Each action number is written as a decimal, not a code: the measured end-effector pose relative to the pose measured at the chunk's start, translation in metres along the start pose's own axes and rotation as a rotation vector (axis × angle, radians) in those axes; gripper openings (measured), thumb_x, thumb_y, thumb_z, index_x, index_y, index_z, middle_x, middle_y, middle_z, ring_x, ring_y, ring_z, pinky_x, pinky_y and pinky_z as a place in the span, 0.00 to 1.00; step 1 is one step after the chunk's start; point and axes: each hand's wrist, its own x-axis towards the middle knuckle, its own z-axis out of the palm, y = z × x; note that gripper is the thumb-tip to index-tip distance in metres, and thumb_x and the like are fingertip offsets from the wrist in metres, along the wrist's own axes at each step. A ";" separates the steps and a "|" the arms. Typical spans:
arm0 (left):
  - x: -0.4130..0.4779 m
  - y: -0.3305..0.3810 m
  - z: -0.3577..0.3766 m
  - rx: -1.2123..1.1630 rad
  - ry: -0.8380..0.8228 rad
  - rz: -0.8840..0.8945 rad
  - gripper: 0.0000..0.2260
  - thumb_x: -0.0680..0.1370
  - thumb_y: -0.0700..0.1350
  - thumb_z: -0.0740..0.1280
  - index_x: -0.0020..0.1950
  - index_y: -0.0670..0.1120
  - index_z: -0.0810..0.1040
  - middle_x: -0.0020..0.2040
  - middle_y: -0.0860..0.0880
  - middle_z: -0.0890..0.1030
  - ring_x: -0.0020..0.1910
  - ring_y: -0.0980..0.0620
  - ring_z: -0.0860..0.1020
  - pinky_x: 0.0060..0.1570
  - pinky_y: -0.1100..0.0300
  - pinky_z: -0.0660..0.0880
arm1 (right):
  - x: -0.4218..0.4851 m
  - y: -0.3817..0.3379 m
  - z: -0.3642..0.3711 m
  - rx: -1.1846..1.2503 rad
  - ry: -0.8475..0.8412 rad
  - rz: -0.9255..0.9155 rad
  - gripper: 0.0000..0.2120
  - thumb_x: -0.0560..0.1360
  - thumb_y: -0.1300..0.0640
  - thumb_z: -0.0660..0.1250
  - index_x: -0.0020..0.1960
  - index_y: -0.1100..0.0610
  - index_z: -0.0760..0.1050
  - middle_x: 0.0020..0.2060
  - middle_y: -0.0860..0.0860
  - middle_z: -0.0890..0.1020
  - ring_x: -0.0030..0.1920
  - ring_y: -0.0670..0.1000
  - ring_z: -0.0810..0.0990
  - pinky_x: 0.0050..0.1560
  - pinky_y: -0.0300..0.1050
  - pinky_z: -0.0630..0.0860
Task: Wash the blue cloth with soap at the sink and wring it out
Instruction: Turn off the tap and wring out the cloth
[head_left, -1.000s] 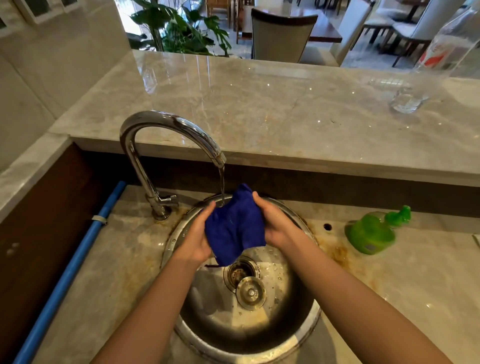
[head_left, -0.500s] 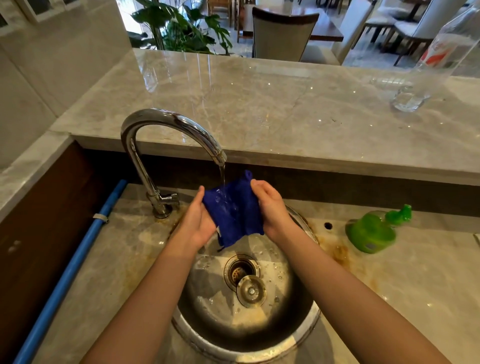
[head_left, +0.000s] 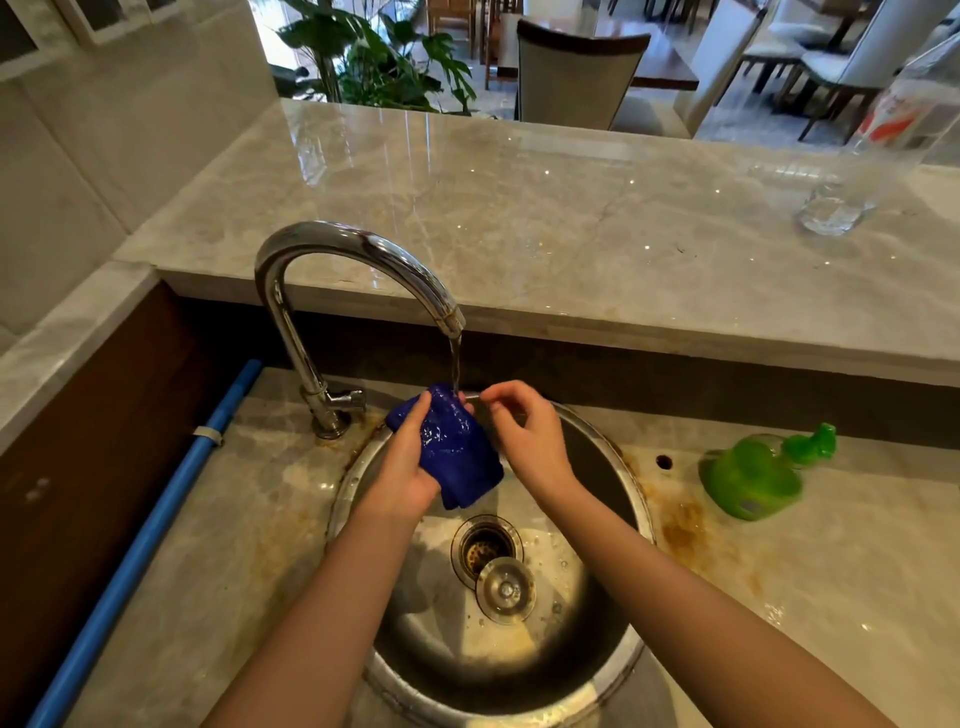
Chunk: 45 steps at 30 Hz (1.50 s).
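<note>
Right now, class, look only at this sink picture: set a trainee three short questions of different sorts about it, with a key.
1. True or false: water from the tap is falling on the blue cloth.
2. Which hand grips the cloth: A left hand, B right hand, C neither?
3. Fill in: the green soap bottle lies on its ____ on the counter, to the right of the sink.

Key: 1 true. 2 A; the right hand is open beside the cloth. 3 side.
</note>
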 end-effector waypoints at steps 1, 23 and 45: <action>0.000 -0.001 -0.002 -0.004 0.013 0.002 0.16 0.77 0.51 0.65 0.60 0.44 0.77 0.55 0.43 0.81 0.57 0.44 0.78 0.60 0.46 0.71 | 0.000 -0.003 0.004 -0.041 -0.029 -0.026 0.10 0.79 0.61 0.60 0.51 0.52 0.79 0.50 0.47 0.80 0.52 0.44 0.79 0.57 0.52 0.78; -0.011 0.001 -0.048 -0.039 0.235 -0.106 0.13 0.79 0.52 0.61 0.51 0.44 0.78 0.49 0.41 0.81 0.51 0.41 0.77 0.62 0.47 0.69 | 0.071 -0.016 0.145 -0.173 -0.218 0.069 0.13 0.78 0.59 0.64 0.62 0.55 0.78 0.57 0.54 0.82 0.58 0.52 0.79 0.59 0.48 0.77; 0.001 -0.018 0.005 0.515 0.049 0.579 0.06 0.76 0.44 0.68 0.50 0.54 0.76 0.51 0.44 0.82 0.51 0.47 0.80 0.50 0.54 0.77 | -0.033 0.041 0.044 0.256 -0.048 0.013 0.17 0.83 0.56 0.55 0.72 0.54 0.63 0.61 0.42 0.74 0.58 0.37 0.75 0.55 0.28 0.72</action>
